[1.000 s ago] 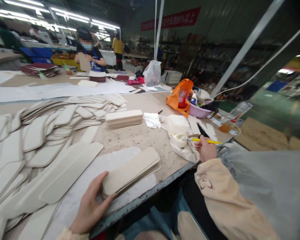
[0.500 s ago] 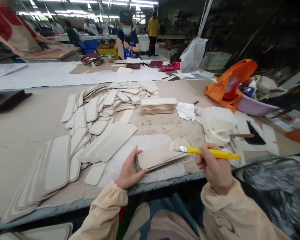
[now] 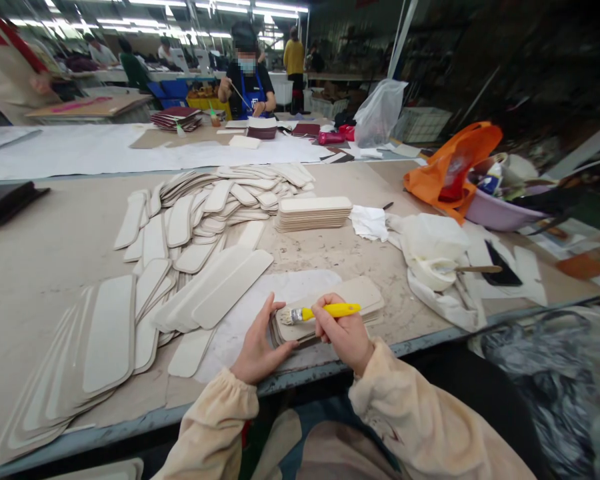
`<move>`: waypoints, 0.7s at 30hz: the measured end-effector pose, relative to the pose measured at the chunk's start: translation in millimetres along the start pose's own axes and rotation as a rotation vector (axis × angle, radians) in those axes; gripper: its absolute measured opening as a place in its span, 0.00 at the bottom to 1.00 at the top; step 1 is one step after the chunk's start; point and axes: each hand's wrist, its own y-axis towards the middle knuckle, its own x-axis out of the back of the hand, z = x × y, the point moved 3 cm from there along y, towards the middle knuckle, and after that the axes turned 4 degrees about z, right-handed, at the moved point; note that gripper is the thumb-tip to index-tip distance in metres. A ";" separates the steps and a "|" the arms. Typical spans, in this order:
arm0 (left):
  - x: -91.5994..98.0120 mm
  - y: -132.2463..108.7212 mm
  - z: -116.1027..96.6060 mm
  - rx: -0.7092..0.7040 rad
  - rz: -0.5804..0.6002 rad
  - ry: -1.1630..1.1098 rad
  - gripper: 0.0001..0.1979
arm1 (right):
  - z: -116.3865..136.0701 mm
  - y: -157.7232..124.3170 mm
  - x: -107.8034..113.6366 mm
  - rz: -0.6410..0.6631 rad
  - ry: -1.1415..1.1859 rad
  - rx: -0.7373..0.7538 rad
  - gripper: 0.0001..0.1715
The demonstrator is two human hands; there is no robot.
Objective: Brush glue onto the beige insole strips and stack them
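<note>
Near the table's edge [image 3: 430,342], left hand [image 3: 261,348] holds stack [image 3: 363,295], right hand [image 3: 347,333] brush [image 3: 307,313].

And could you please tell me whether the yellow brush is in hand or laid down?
In hand: the right hand holds the yellow brush, its bristles over the pale stack.

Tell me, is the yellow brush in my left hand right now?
No, your right hand grips the yellow brush, while your left hand is at one end of the near stack of pale pieces.
</note>
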 end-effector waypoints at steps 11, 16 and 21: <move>2.0 1.3 -1.7 -0.002 -0.006 0.080 0.47 | 1.3 -1.1 60.0 -0.249 -0.149 0.004 0.17; 1.6 1.4 2.1 -0.004 -0.010 0.091 0.47 | 0.2 -3.4 99.2 -0.361 -0.218 0.048 0.18; 1.6 1.3 4.3 0.006 -0.011 0.092 0.47 | -0.6 -4.0 128.6 -0.463 -0.314 0.037 0.20</move>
